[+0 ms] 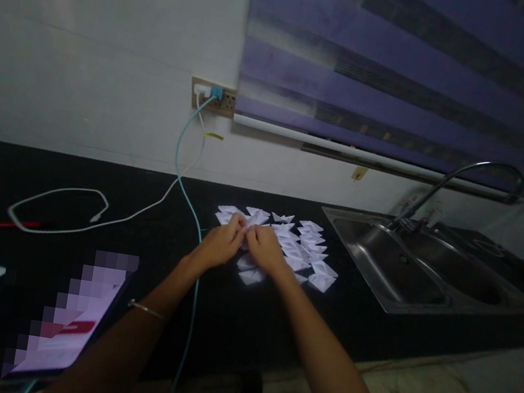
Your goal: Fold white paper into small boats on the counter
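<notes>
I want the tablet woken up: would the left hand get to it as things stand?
Probably yes: the tablet lies beside the left forearm, with nothing between, though the left hand is pinching a folded paper.

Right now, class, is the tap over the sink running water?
No: the curved tap arches over the steel sink with no stream showing beneath it.

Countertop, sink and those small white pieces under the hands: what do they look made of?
Countertop: dark polished stone or laminate; cannot tell which. Sink: brushed stainless steel, grey sheen. White pieces: likely thin folded paper, sharp creases; left hand and right hand pinch one.
</notes>
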A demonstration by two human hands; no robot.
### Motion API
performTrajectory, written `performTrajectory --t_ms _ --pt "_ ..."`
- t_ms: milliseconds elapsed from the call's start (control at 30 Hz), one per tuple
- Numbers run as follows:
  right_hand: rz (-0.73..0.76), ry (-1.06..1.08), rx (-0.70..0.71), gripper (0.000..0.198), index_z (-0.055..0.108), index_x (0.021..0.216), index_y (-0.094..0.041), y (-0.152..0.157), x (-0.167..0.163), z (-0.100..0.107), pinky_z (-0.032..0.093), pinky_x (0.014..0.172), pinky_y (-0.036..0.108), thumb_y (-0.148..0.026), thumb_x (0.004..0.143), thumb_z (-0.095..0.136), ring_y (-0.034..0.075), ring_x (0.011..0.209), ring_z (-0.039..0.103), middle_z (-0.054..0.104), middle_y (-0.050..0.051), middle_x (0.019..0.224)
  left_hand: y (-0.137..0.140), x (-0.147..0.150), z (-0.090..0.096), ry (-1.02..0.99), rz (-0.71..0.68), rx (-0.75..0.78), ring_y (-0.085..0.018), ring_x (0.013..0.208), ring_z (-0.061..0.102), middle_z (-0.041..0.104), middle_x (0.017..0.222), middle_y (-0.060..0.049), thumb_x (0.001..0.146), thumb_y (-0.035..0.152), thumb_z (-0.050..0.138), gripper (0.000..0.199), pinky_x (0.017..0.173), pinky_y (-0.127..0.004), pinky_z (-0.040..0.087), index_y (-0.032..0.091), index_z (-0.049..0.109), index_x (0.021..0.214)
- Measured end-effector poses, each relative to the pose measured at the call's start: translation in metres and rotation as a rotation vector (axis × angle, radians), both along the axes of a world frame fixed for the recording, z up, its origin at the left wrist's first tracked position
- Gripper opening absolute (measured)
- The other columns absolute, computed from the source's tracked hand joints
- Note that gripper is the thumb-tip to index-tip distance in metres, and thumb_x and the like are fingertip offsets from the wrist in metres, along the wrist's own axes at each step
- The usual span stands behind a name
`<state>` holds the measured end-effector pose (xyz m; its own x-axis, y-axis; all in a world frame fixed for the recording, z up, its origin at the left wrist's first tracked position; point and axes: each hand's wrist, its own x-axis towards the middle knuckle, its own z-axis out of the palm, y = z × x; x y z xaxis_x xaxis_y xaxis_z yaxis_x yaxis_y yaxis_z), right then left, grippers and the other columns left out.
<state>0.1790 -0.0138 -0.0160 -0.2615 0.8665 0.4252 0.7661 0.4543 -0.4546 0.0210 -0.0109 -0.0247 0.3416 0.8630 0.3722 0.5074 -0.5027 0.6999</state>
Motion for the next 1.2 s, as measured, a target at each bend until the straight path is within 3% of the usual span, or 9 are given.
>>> performTrajectory --t_ms 100,233,367,600,833,967,1200 --pt "-0.05 -0.139 0.014 0.042 0.068 0.071 -0.014 -0.002 0.0001 0.0016 0.035 0.063 0.031 -0.03 0.097 0.039 0.02 0.066 0.059 0.07 0.014 0.074 0.0001 -0.0027 0.0033 0.159 0.052 0.087 -0.029 0.09 0.072 0.072 0.108 -0.012 0.098 0.035 0.04 0.039 0.075 -0.037 0.049 0.023 0.04 0.136" --pt "-0.037 -0.202 -0.004 0.043 0.068 0.069 -0.015 -0.0032 -0.0009 0.0017 0.032 0.06 0.031 -0.033 0.097 0.041 0.018 0.06 0.054 0.067 0.011 0.068 0.0001 -0.0064 0.007 0.222 0.109 0.131 -0.028 0.084 0.072 0.072 0.108 -0.013 0.091 0.025 0.051 0.059 0.073 -0.035 0.05 0.023 0.034 0.147" --pt "0.009 -0.191 -0.009 0.039 0.064 0.065 -0.016 -0.0049 -0.0032 0.0019 0.028 0.058 0.031 -0.031 0.096 0.044 0.016 0.056 0.046 0.061 0.008 0.063 0.0021 -0.0087 0.0064 0.234 0.08 0.153 -0.029 0.09 0.069 0.072 0.109 -0.011 0.089 0.019 0.049 0.045 0.075 -0.036 0.049 0.026 0.054 0.133" --pt "0.024 -0.036 0.023 0.033 0.066 0.078 -0.017 -0.0019 -0.0023 0.0009 0.03 0.061 0.03 -0.034 0.097 0.045 0.016 0.062 0.048 0.06 0.006 0.067 0.0086 -0.0072 -0.0004 0.095 0.017 0.146 -0.023 0.086 0.066 0.072 0.098 -0.009 0.096 0.028 0.047 0.031 0.075 -0.031 0.048 0.021 0.061 0.123" --pt "-0.048 0.036 -0.011 0.018 0.064 0.089 -0.017 -0.0001 -0.0012 0.001 0.033 0.065 0.03 -0.034 0.091 0.056 0.016 0.065 0.05 0.06 0.004 0.07 0.0042 -0.0022 -0.0004 0.071 0.054 0.203 -0.019 0.077 0.065 0.072 0.096 -0.008 0.09 0.011 0.045 0.04 0.075 -0.03 0.047 0.02 0.062 0.125" --pt "-0.078 0.086 -0.027 0.019 0.061 0.1 -0.019 -0.0011 -0.0035 -0.001 0.034 0.066 0.03 -0.035 0.091 0.056 0.017 0.066 0.051 0.059 0.003 0.07 0.0043 -0.0025 0.0007 0.024 0.042 0.203 -0.017 0.073 0.063 0.07 0.087 -0.006 0.088 0.009 0.046 0.041 0.073 -0.029 0.047 0.019 0.065 0.123" --pt "-0.127 0.041 -0.024 0.015 0.061 0.086 -0.018 -0.0025 -0.0045 0.0023 0.034 0.065 0.03 -0.032 0.09 0.056 0.019 0.069 0.052 0.056 0.004 0.069 0.0047 -0.0059 0.0029 0.068 0.085 0.256 -0.017 0.073 0.064 0.073 0.09 -0.006 0.082 0.01 0.051 0.041 0.073 -0.028 0.048 0.017 0.069 0.118"
